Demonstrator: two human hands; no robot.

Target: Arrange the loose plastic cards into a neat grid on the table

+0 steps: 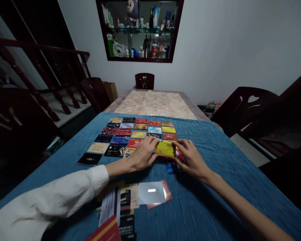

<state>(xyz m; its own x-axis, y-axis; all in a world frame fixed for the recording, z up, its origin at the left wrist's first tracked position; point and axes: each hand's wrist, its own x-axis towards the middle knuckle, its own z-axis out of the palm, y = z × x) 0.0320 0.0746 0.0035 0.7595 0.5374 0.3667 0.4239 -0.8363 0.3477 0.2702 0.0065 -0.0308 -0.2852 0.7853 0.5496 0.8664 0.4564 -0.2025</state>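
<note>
Between my two hands a yellow card (165, 149) is held up above the blue cloth, tilted toward me. My left hand (145, 152) pinches its left edge, and my right hand (189, 157) grips the right edge. Behind and below it, parts of a red card and a blue card (172, 168) show near my right fingers. Rows of printed cards (123, 132) in many colours lie flat on the cloth, ahead and to the left. My left hand and the yellow card hide some of them.
A blue cloth (215, 147) covers the near part of the table. Close to me lie overlapping loose cards, among them a whitish translucent card (152, 192) and a red card (106, 231). Dark wooden chairs (245, 103) stand around the table; a stair railing (37, 50) is at left.
</note>
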